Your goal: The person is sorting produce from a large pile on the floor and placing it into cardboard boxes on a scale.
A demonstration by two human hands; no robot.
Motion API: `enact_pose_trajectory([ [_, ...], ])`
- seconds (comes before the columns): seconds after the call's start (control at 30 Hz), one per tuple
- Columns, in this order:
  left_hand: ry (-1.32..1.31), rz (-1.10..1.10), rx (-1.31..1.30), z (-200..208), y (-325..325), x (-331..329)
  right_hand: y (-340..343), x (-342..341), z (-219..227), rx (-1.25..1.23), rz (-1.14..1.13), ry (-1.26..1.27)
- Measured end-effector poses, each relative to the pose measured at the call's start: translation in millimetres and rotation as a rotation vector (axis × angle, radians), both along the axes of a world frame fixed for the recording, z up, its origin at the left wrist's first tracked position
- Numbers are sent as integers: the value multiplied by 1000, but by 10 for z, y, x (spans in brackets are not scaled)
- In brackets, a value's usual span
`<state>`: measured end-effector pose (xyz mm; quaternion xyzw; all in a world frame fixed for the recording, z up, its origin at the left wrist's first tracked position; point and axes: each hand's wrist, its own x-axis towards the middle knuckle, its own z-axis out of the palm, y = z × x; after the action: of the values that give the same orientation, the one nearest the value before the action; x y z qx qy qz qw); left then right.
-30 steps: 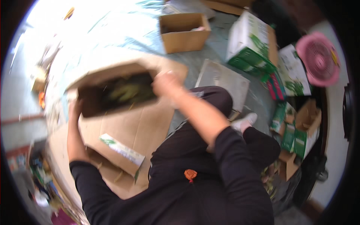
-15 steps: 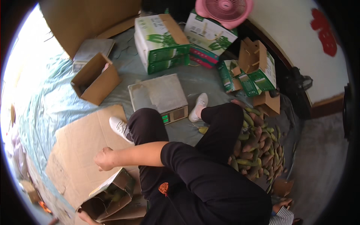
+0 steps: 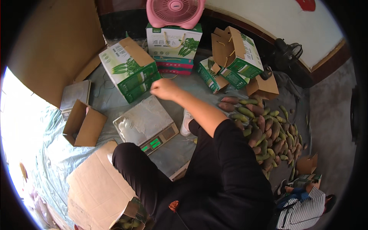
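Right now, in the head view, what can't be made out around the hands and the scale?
- Left hand: not in view, hidden below the person's dark-clothed body.
- Right hand: loosely curled and slightly blurred; whether it holds anything can't be told.
- Flat grey weighing scale: green display digits too small.
- Open brown cardboard box of green fruit: cut off by the lower edge.
- Pile of green and reddish mangoes: near side hidden behind the right arm.

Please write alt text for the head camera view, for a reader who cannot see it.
A seated person in black clothes stretches the right hand, empty, above a digital scale toward green-and-white cartons. A pile of green and reddish mangoes lies on the floor at their right, a pink fan stands on a carton behind, and flat cardboard lies at their left.
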<state>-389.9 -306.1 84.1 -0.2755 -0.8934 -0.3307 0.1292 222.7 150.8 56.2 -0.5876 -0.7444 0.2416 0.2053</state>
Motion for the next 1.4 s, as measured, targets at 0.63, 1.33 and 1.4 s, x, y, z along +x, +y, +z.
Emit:
enact_pose_trajectory([
  [0.63, -50, -1191, -374, -87, 3362, 3126, -404, 3697, -862, -132, -1224, 812],
  [1.33, 63, -1097, -556, -115, 3413, 3184, 181, 3858, -988, 42, -1109, 1298],
  [1.4, 65, -1105, -540, -89, 3393, 3202, 9, 3767, -884, 102, -1134, 1297],
])
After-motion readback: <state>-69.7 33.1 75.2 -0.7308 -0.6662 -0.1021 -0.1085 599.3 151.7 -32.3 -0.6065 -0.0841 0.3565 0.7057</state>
